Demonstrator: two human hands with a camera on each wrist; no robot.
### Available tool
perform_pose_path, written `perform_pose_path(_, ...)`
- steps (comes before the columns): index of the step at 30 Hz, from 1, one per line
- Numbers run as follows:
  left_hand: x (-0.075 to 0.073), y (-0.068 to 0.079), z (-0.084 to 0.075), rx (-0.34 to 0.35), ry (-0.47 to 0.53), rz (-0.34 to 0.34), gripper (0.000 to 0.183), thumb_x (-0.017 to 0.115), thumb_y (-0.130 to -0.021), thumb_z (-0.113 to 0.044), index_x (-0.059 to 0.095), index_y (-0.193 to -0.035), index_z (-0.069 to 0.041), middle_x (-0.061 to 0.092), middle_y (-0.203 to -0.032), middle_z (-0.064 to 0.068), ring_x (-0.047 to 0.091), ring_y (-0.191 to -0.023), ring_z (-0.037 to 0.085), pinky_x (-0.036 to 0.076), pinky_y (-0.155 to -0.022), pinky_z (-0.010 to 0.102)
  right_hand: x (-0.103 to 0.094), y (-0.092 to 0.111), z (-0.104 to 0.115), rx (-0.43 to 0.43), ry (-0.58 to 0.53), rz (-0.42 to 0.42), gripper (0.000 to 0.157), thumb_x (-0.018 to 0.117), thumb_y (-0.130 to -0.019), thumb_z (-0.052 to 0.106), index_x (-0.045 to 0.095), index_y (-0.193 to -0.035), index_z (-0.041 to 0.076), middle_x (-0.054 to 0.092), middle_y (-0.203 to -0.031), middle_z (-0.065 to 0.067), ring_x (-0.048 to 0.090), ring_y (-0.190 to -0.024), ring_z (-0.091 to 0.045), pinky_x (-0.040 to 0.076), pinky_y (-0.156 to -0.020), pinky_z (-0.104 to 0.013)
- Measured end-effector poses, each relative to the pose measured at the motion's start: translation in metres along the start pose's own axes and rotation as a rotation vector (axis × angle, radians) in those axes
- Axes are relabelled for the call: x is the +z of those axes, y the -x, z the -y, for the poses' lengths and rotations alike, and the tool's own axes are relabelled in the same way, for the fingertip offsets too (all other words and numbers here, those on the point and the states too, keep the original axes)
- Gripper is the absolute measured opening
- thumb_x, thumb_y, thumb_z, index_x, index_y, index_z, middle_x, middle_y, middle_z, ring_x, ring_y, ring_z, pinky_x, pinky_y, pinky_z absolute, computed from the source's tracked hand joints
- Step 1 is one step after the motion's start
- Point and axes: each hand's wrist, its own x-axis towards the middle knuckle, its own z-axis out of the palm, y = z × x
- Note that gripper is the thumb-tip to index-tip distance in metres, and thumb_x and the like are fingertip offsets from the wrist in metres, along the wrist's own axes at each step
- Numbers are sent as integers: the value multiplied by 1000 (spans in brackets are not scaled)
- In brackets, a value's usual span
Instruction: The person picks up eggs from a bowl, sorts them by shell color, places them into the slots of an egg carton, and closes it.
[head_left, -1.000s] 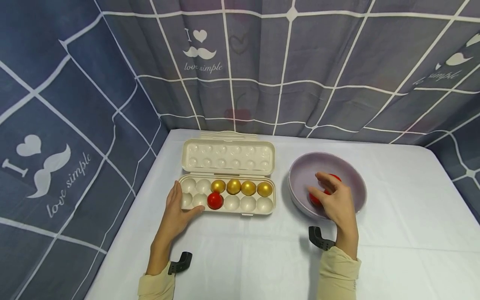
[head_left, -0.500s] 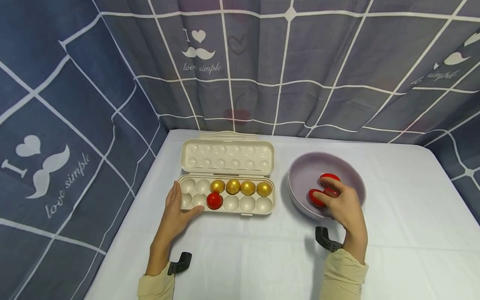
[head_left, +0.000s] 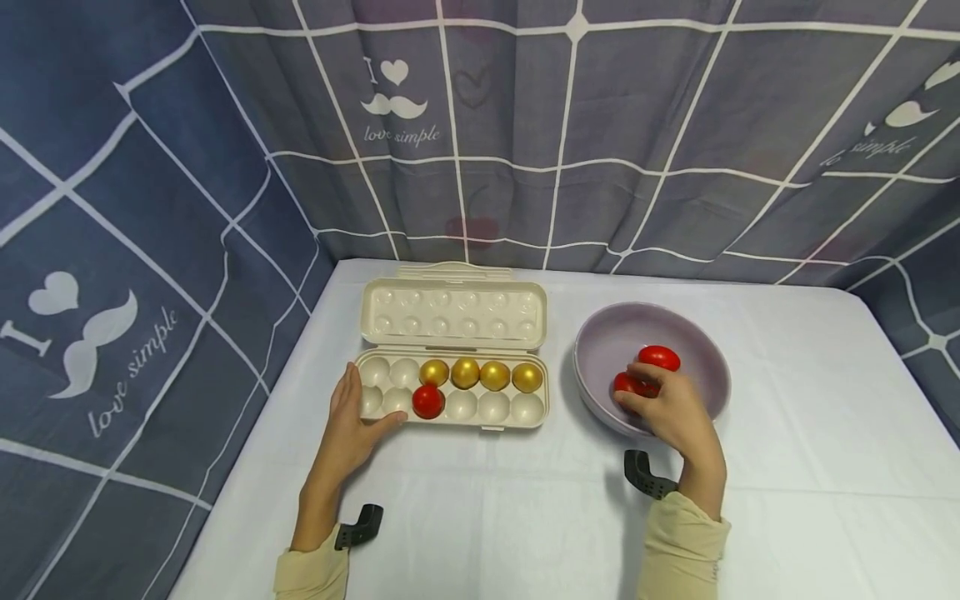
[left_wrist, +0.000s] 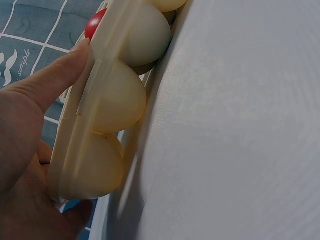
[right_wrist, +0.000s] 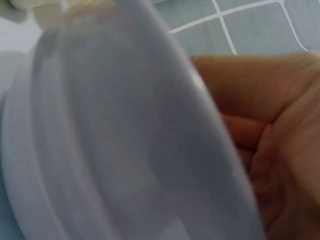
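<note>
My left hand [head_left: 352, 429] grips the left end of a cream egg carton [head_left: 453, 312], thumb along the front rim and fingers around the end. In the left wrist view the carton's rounded cups [left_wrist: 117, 100] show beside the thumb. The carton lies with its lid back; several gold eggs [head_left: 465, 373] fill part of the back row, and one red egg [head_left: 428, 401] sits in the front row. My right hand [head_left: 678, 412] reaches into a purple bowl [head_left: 603, 337], pinching a red egg [head_left: 627, 383]. Another red egg [head_left: 660, 358] lies behind the fingers. The bowl wall hides the fingertips in the right wrist view.
A white cloth [head_left: 510, 508] covers the table under carton and bowl. Behind and to the left hangs a grey-blue checked curtain [head_left: 510, 108]. Black wrist mounts [head_left: 360, 527] sit on both forearms.
The right hand first drew back to the right, then moved left to close around the left red egg in the bowl. The left hand and carton have stayed in place.
</note>
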Motion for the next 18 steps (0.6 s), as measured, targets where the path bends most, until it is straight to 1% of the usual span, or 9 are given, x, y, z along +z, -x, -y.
perform_pose_path(2,0,0,0,-1,3,-2,120,84,-78,-39,4,-154,6,2,-162,24,2,-148,37,13,-115,59,2,-2,1,4,27,17,49,74,-88,20,61,-129,-4,61,-120,-29,56,-109,-44,43,-94,-57)
perform_pose_path(5,0,0,1,2,-1,-3,120,84,-78,-40,4,-155,6,2,-162,24,2,-148,38,14,-114,60,3,-3,1,15,36,30,51,74,-89,19,59,-131,-5,59,-123,-30,55,-111,-45,41,-96,-58)
perform_pose_path(9,0,0,2,-4,-6,1,120,84,-78,-40,3,-155,5,2,-162,23,3,-148,39,14,-114,60,3,-5,-1,29,31,38,52,73,-89,19,58,-132,-5,59,-124,-30,54,-112,-45,40,-97,-58)
perform_pose_path(18,0,0,0,-18,-15,1,121,85,-77,-40,4,-155,5,1,-162,22,2,-148,38,13,-114,60,3,-10,-2,26,38,53,50,72,-89,15,58,-132,-6,60,-123,-30,54,-110,-44,41,-97,-57)
